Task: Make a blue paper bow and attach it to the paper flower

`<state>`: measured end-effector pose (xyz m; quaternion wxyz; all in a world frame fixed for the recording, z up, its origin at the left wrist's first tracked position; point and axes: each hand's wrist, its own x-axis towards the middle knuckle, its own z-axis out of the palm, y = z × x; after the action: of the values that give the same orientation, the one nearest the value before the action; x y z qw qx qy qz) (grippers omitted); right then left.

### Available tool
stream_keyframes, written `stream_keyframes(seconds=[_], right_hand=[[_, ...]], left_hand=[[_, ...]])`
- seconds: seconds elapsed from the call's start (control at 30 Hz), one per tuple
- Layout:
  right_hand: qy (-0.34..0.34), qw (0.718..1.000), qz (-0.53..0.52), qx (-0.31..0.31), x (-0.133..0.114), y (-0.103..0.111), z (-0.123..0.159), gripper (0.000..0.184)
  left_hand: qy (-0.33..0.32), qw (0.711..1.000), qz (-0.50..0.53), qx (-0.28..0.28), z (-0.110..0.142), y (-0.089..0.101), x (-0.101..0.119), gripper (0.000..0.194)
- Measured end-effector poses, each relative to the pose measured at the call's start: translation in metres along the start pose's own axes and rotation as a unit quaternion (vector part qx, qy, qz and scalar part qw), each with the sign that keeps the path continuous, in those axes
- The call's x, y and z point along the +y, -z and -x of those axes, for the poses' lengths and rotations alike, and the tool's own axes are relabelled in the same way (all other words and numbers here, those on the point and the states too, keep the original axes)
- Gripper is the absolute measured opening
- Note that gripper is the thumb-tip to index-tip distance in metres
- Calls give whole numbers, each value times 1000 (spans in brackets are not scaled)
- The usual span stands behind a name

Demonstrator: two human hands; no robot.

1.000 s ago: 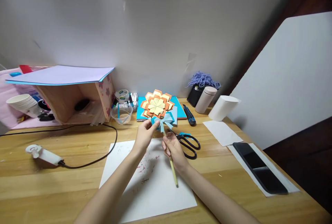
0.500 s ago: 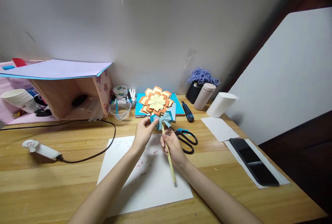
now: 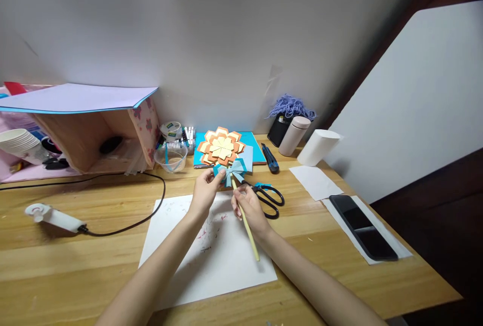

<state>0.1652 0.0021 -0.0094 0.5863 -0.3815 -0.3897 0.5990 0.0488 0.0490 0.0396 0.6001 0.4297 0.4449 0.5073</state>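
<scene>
A paper flower (image 3: 222, 148) with layered orange and yellow petals is held up over the table, on a pale yellow-green stick stem (image 3: 249, 234). Just below the bloom sits a light blue paper bow (image 3: 234, 169) with darker blue paper behind it. My left hand (image 3: 205, 191) pinches the left side of this blue paper between thumb and fingers. Lower down, my right hand (image 3: 249, 209) is closed around the stem, whose free end slants toward me. Beneath both hands lies a white sheet (image 3: 181, 270) with reddish marks. Black-handled scissors (image 3: 269, 200) rest right of my right hand.
At the back are a blue book (image 3: 256, 151), a utility knife (image 3: 270, 158), a clear plastic bowl (image 3: 171, 159), a bottle (image 3: 295, 136) and a paper roll (image 3: 319, 147). A phone (image 3: 363, 227) lies right. Left are a cardboard box (image 3: 145, 125) and a corded white device (image 3: 56, 218).
The flower leans back slightly and has shifted a little left, with both hands keeping their hold. The whole view has shifted slightly.
</scene>
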Motion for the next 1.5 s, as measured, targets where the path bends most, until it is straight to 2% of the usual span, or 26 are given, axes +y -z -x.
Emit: stream_keyframes(seconds=[0.13,0.2,0.3,0.4,0.43,0.47,0.5,0.57,0.6,0.63,0.67,0.73,0.9,1.03,1.13,1.2,1.3,1.4,1.5], right_hand=[[-11,997,68,37,4,4,-5,35],[-19,993,110,44,9,7,-9,34],[-45,983,175,35,16,13,-14,33],[-91,956,279,15,17,25,-17,30],[-92,939,332,4,15,30,-17,28],[-67,918,391,-19,12,34,-17,27],[-26,888,459,-17,9,36,-17,26],[99,801,590,27,3,35,-18,25],[153,767,622,29,1,30,-19,26],[195,751,631,14,0,21,-21,26],[223,750,622,-16,0,10,-23,26],[243,770,584,-86,4,-24,-28,25],[191,826,463,-260,45,-137,-46,22],[116,852,413,-299,93,-228,-60,26],[101,853,400,-319,127,-277,-61,33],[104,853,391,-330,145,-297,-58,33],[121,853,388,-329,160,-310,-53,22],[130,856,383,-323,162,-305,-53,11],[132,862,366,-325,148,-284,-57,17]], left_hand=[[19,999,-12,24,6,21,4,39],[35,999,-13,36,13,40,8,38],[74,997,28,17,29,71,18,37],[68,995,52,49,50,102,28,33],[61,994,58,66,58,112,31,32],[54,993,64,83,66,123,34,31],[47,991,71,103,74,133,37,31],[34,985,82,149,91,154,42,31],[28,981,86,173,100,165,45,32],[21,976,89,196,109,175,48,31],[13,972,89,216,118,185,50,31],[-10,964,84,251,136,203,55,30],[-61,938,70,335,175,240,61,32],[-110,911,36,395,185,270,55,35],[-169,880,33,443,180,294,43,38],[-193,862,47,465,173,307,33,38],[-212,848,53,483,162,318,18,37],[-215,843,57,489,156,321,7,35],[-211,843,55,491,154,321,1,34]])
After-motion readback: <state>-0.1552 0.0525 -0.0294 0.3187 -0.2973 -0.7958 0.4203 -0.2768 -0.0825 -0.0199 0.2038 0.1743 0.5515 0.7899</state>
